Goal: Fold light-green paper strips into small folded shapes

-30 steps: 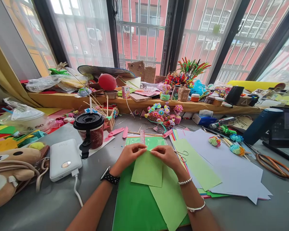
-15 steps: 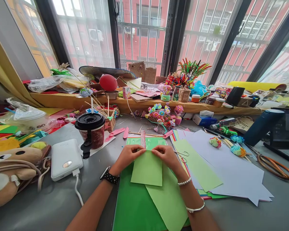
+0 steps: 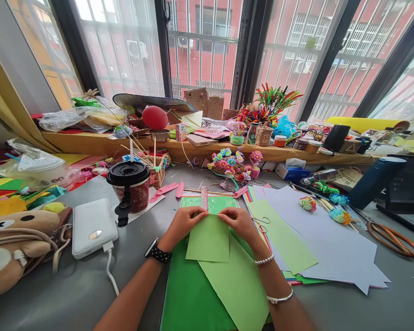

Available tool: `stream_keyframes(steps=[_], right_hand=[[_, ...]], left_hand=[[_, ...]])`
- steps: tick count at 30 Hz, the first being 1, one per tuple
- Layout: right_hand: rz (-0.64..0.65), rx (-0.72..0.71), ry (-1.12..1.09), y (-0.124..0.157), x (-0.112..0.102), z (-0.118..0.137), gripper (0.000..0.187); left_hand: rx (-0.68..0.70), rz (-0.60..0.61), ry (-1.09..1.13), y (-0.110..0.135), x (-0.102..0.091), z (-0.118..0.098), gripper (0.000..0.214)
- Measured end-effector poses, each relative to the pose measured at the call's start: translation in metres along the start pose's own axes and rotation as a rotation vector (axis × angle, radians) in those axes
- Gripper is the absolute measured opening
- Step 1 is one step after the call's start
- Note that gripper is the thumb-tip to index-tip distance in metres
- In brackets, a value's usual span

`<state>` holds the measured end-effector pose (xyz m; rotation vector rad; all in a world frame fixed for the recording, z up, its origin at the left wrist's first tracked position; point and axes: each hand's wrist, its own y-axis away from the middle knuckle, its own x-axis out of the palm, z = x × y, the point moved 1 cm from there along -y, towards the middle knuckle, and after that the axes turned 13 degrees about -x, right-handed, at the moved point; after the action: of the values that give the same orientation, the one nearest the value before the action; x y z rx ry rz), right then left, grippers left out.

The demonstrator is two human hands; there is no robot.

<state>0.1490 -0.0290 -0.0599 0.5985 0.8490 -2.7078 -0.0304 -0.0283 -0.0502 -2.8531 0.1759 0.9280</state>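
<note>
- Both hands pinch the far edge of the sheet: left hand at its left corner, right hand at its right. The fingertips are near each other but not touching.
- The sheet is pale green and lies flat on the green mat, directly in front of the person, just short of the ruler.
- Change over the last second: the sheet has slid slightly left and looks a little narrower. The hands kept their places on its far edge.
- The lower sheet has swung, and more of its slanted left edge now shows on the mat.
- Judgement: a fine adjustment at the far edge, with work there ongoing; no gross move.
- Left side: the power bank and cup stand near the left hand, with bare counter between.
- Right side: small scissors sit just beside the right hand, on stacked paper.
- Near edge: the forearms cover part of the mat; open counter lies either side.
</note>
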Motion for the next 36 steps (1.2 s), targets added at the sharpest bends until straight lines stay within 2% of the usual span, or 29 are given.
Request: stream_keyframes(steps=[2,4,6,7,9,10,12,19,23,26,28,31,34,36], right_hand=[[-0.081,0.049,0.054,0.001,-0.006,-0.008,0.017],[-0.238,0.117,0.080,0.001,-0.013,-0.016,0.018],[-0.337,0.134,0.035,0.002,-0.016,-0.018,0.020],[-0.322,0.113,-0.019,0.001,-0.014,-0.017,0.022],[-0.181,0.054,-0.097,0.000,-0.009,-0.011,0.022],[-0.097,0.046,-0.095,-0.001,-0.006,-0.008,0.021],[-0.013,0.038,-0.052,-0.001,-0.001,-0.003,0.019],[-0.059,0.055,0.035,0.000,-0.005,-0.008,0.017],[-0.208,0.103,-0.031,0.001,-0.008,-0.016,0.020],[-0.397,0.158,-0.126,0.002,-0.010,-0.023,0.025],[-0.527,0.201,-0.189,0.002,-0.010,-0.027,0.028],[-0.665,0.256,-0.298,0.002,-0.010,-0.027,0.031],[-0.734,0.289,-0.387,0.002,-0.009,-0.025,0.030],[-0.729,0.295,-0.427,0.002,-0.007,-0.022,0.029]], left_hand=[[-0.017,-0.058,-0.038,0.000,-0.004,0.002,0.028],[-0.042,-0.105,-0.049,-0.001,-0.008,0.004,0.030],[-0.054,-0.113,-0.042,0.000,-0.009,0.004,0.031],[-0.050,-0.096,-0.032,0.000,-0.008,0.003,0.031],[-0.026,-0.040,-0.007,0.002,-0.005,0.000,0.029],[-0.016,-0.015,0.001,0.002,-0.003,-0.001,0.029],[-0.013,-0.001,-0.002,0.002,-0.002,-0.002,0.029],[-0.068,-0.057,0.008,-0.001,-0.007,0.004,0.030],[-0.167,-0.138,0.286,-0.003,-0.014,0.008,0.029],[-0.259,-0.259,0.500,-0.005,-0.018,0.015,0.032],[-0.280,-0.271,0.558,-0.008,-0.018,0.019,0.036],[-0.316,-0.168,0.573,-0.010,-0.013,0.021,0.038],[-0.334,0.091,0.569,-0.008,-0.005,0.016,0.035],[-0.310,0.255,0.537,-0.006,-0.001,0.011,0.031]])
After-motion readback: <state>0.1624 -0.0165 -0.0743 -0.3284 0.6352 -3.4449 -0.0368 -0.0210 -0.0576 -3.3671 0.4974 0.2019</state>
